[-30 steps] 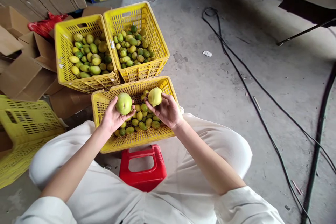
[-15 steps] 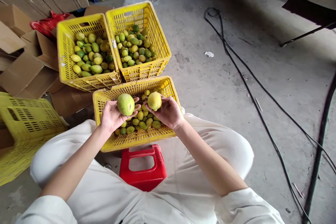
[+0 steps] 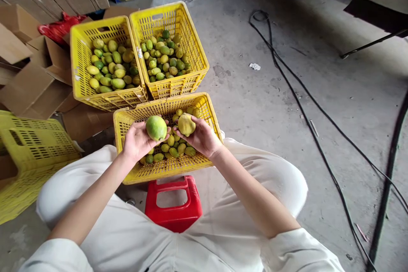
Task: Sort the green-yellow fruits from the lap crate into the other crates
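Observation:
A large green lemon (image 3: 156, 128) rests in my left hand (image 3: 135, 142), fingers curled beneath it. My right hand (image 3: 205, 138) holds a smaller yellow lemon (image 3: 186, 125) with a brownish mark across its skin. Both hands are above the near yellow crate (image 3: 134, 174), which has several green and yellow lemons (image 3: 174, 152) at its bottom. The two fruits are close together, a small gap between them. Parts of the crate's contents are hidden behind my hands.
Beyond stand a left yellow crate (image 3: 78, 57) and a right yellow crate (image 3: 200, 57), both with lemons. A red stool (image 3: 174, 216) sits between my legs. Cardboard boxes (image 3: 32, 89) and a tilted crate (image 3: 35, 144) lie left. Black cables (image 3: 306, 110) cross the floor right.
Both lemons have turned in my hands, showing other sides. The green one has shifted slightly right; the yellow one now shows a brownish mark.

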{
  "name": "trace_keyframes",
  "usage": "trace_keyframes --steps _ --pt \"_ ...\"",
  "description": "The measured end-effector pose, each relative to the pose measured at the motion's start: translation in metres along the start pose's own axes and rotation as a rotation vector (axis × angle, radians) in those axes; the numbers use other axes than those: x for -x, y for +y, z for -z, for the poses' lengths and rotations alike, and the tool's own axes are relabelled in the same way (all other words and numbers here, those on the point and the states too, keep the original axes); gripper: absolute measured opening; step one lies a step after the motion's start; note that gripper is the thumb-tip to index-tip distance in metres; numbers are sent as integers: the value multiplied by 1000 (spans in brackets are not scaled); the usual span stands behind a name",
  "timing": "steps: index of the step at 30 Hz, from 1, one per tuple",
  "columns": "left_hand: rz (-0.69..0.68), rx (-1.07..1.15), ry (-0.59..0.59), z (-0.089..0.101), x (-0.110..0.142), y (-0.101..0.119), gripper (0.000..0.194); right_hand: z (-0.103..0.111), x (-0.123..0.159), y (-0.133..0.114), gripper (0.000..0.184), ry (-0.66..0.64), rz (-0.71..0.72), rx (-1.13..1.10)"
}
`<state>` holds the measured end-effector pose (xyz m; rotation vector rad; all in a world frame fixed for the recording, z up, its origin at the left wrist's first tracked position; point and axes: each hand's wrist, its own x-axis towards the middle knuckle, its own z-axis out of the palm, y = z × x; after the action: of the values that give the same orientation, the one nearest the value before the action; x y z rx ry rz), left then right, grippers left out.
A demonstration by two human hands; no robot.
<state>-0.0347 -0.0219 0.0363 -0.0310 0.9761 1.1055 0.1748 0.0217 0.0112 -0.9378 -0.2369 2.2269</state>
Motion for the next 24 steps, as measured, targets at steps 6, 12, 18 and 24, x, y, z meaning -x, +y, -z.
trace_keyframes --steps 6,12,18,24 --pt "-30 -32 1 4 -3 0 33 -2 -3 -4 27 -29 19 -83" --pt "-6 -90 -95 10 -5 -7 32 -4 1 0 33 -11 -21 14" --pt "39 -27 -7 2 1 0 45 -1 0 0 31 -9 15 -18" --pt "-29 -61 42 3 -2 3 39 7 -8 -2 25 -83 38 -76"
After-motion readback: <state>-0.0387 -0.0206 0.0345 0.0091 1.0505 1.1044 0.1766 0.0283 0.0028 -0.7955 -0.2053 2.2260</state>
